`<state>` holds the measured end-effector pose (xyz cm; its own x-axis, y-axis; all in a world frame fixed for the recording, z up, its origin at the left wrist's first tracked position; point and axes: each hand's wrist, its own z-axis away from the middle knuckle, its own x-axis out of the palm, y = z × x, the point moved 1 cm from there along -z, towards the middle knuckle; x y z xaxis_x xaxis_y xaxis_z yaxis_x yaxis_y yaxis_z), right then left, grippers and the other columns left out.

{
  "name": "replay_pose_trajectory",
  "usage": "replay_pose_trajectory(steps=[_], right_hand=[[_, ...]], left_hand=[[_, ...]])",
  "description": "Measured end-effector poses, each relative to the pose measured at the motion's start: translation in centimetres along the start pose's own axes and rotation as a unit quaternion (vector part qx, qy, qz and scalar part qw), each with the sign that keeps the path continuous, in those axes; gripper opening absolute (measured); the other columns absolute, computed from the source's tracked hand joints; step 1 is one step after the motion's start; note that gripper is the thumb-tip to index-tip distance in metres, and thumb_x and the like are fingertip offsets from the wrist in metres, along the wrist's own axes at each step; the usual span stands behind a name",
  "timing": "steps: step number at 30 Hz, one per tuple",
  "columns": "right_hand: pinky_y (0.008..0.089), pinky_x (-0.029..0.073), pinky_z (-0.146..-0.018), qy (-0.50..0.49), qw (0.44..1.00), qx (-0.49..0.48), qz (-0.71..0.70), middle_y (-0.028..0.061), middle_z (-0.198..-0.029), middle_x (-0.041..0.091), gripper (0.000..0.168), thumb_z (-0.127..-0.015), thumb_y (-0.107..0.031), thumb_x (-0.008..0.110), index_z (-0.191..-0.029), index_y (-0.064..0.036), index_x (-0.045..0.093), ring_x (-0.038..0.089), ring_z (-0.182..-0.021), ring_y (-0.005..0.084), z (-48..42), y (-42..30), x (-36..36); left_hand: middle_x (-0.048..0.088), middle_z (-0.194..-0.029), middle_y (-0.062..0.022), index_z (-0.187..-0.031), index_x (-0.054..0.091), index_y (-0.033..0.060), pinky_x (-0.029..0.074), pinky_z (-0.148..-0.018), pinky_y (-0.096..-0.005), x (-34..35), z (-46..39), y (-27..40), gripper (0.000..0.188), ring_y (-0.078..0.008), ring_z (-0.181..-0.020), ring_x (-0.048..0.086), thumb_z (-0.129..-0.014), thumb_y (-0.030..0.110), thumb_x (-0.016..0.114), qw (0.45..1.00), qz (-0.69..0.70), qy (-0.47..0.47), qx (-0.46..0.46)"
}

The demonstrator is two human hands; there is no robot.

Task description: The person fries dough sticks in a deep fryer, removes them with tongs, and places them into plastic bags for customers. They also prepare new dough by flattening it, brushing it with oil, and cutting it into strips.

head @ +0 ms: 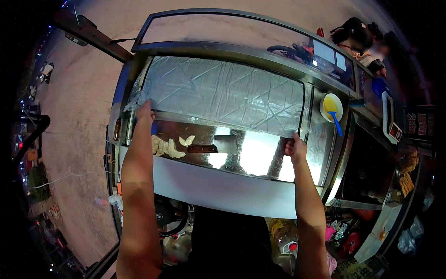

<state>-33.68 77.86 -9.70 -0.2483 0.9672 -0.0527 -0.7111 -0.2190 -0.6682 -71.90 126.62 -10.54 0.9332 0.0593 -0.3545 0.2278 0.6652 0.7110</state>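
Note:
A silvery quilted insulating cover (223, 92) with a dark edge lies over the far part of the metal counter, with clear plastic film at its sides. My left hand (144, 111) grips its near left corner, by a bunch of the film. At the near right corner, my right hand (296, 148) pinches the cover's edge. Between my arms a cleaver (216, 146) with a wooden handle rests on the shiny counter surface (258, 153). Pale pieces of dough (169, 147) lie left of the cleaver, partly behind my left forearm.
A white bowl (330, 106) of yellow liquid holds a blue-handled brush (335, 122) on the right. A white board (223, 188) runs along the near edge. Beyond the glass guard (223, 29), people (366, 45) gather at the upper right. Below stand a steering wheel (174, 216) and an oil jug (284, 232).

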Motion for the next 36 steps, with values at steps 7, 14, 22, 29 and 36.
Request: replay_pose_trajectory(steps=[7, 14, 22, 29, 36], right_hand=[[0.0290, 0.036, -0.038, -0.009, 0.986, -0.101, -0.131, 0.0051, -0.053, 0.048, 0.020, -0.091, -0.025, 0.053, -0.079, -0.010, 0.050, 0.045, -0.040, 0.0166, -0.2, -3.9, 1.6], [0.0308, 0.045, -0.045, -0.077, 0.947, -0.096, -0.298, 0.0044, -0.058, 0.052, 0.023, -0.090, -0.023, 0.051, -0.070, -0.011, 0.049, 0.051, -0.049, 0.0188, -5.4, -15.1, 6.0], [0.0329, 0.050, -0.079, 0.009, 0.978, -0.132, -0.161, 0.0123, -0.102, 0.064, 0.047, -0.092, -0.039, 0.057, -0.120, -0.002, 0.054, 0.062, -0.089, 0.0243, -8.4, -12.6, 9.2], [0.0445, 0.043, -0.095, -0.115, 0.589, -0.568, 0.563, 0.0203, -0.114, 0.057, 0.048, -0.065, 0.003, 0.061, -0.113, -0.003, 0.059, 0.053, -0.109, 0.0384, 4.4, -3.8, 4.6], [0.0482, 0.039, -0.095, -0.019, 0.485, -0.599, 0.637, 0.0158, -0.107, 0.059, 0.036, -0.067, -0.004, 0.065, -0.103, -0.004, 0.061, 0.053, -0.103, 0.0342, 1.0, -4.4, 3.0]], left_hand=[[0.045, -0.052, -0.0007, -0.065, 0.048, 0.0118, 0.034, -0.038, -0.0262, -0.4, 0.1, 4.1, 0.033, -0.0143, -0.045, 0.045, -0.091, 0.029, 0.058, 0.966, 0.144, -0.205, 0.061], [0.051, -0.060, -0.0024, -0.071, 0.050, 0.0100, 0.046, -0.049, -0.0297, 4.5, -3.2, 14.6, 0.024, -0.0161, -0.052, 0.051, -0.092, 0.020, 0.056, 0.911, 0.245, -0.327, 0.047], [0.060, -0.085, -0.0034, -0.107, 0.056, 0.0048, 0.049, -0.077, -0.0346, 9.6, -0.1, 11.6, 0.025, -0.0180, -0.079, 0.059, -0.090, 0.023, 0.061, 0.944, 0.164, -0.239, 0.157], [0.063, -0.102, -0.0127, -0.110, 0.057, 0.0062, 0.045, -0.089, -0.0406, -5.6, 4.7, 0.2, 0.029, -0.0290, -0.100, 0.060, -0.081, 0.003, 0.059, 0.693, -0.431, -0.120, 0.565], [0.061, -0.083, -0.0070, -0.085, 0.057, 0.0088, 0.034, -0.098, -0.0481, -5.9, 0.9, 1.6, 0.007, -0.0267, -0.089, 0.059, -0.079, 0.006, 0.059, 0.522, -0.545, -0.038, 0.655]])
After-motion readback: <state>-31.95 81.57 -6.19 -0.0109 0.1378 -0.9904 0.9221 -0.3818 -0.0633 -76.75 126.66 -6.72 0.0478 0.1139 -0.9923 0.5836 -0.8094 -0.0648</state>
